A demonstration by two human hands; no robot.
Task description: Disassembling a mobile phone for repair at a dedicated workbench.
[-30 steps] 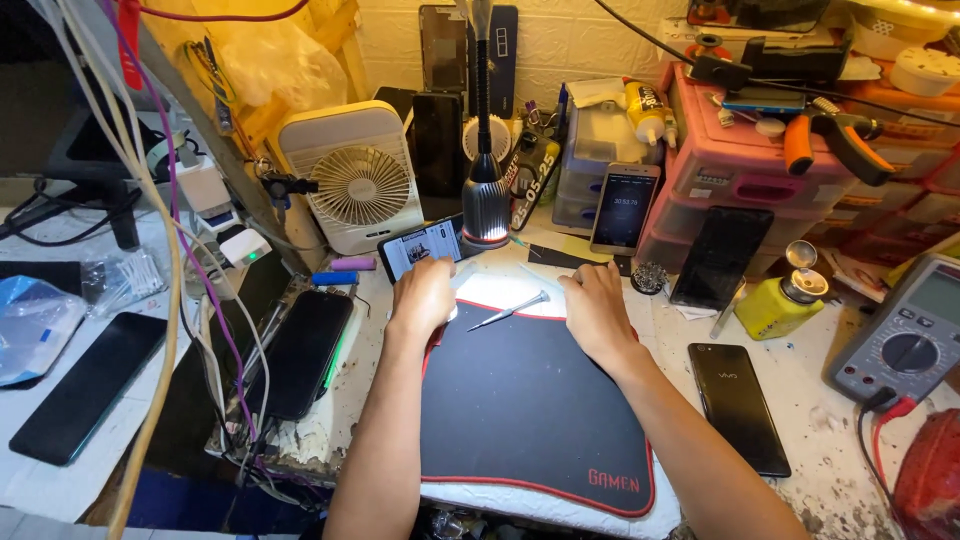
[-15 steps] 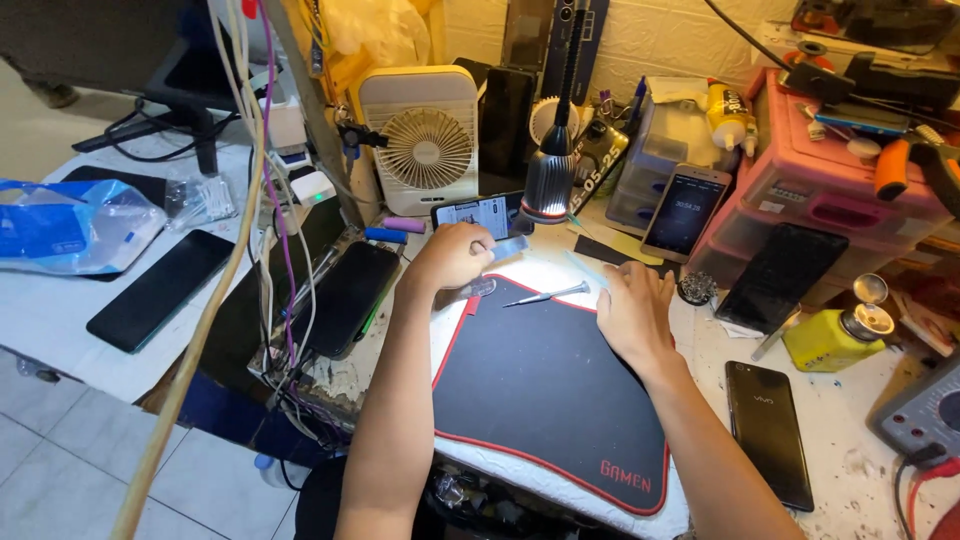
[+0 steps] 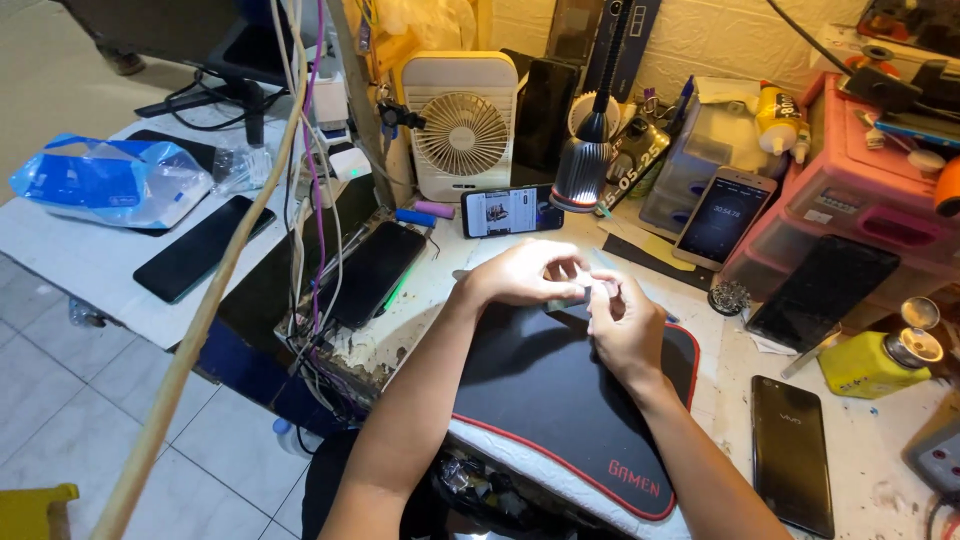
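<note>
Mid-frame, left hand (image 3: 520, 272) and right hand (image 3: 625, 322) pinch one small part (image 3: 585, 292) over one mat (image 3: 560, 400); around lie six phones; one fan (image 3: 462, 125) upper centre.

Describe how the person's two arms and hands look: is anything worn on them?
Both forearms are bare up to the picture's lower edge: no sleeves show. The left hand and the right hand wear no gloves. I see no watch, bracelet or ring on either. The fingers are too small to tell more.
</note>
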